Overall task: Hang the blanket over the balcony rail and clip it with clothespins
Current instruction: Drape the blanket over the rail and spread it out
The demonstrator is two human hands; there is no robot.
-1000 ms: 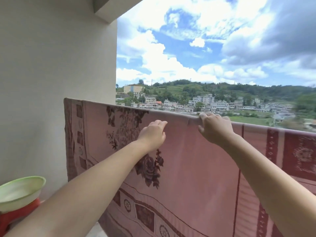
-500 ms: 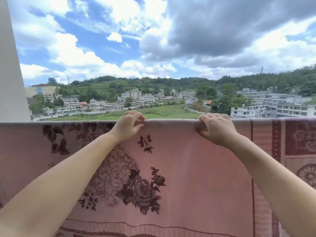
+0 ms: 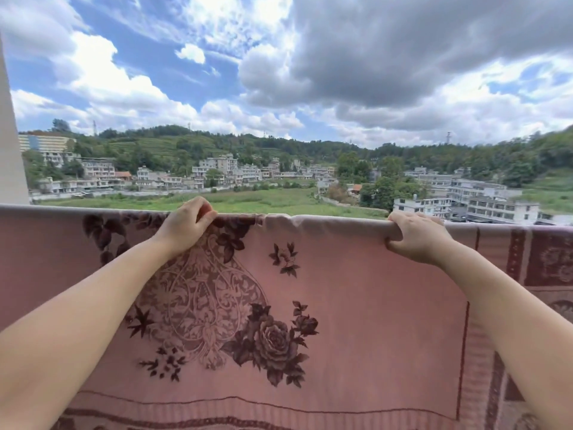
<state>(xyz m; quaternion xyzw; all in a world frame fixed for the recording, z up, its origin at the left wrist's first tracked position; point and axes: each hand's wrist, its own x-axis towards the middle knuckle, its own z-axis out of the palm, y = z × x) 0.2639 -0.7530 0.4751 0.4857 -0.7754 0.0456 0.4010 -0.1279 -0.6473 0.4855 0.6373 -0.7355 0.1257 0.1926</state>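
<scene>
A pink blanket (image 3: pixel 356 290) with dark red roses and a patterned border hangs over the balcony rail, covering it across the whole view. My left hand (image 3: pixel 186 225) pinches a small fold of the blanket at the top edge, left of centre. My right hand (image 3: pixel 415 235) is curled over the covered rail further right, fingers wrapped on the cloth. Between the two hands the top edge is slightly wrinkled. No clothespins are in view.
A white wall edge (image 3: pixel 9 150) stands at the far left beside the rail. Beyond the rail lie a green field, houses and wooded hills under a cloudy sky.
The view has swung right, away from the wall and a green bowl. My hands have moved apart along the rail; the left now pinches the blanket's top edge, the right grips it.
</scene>
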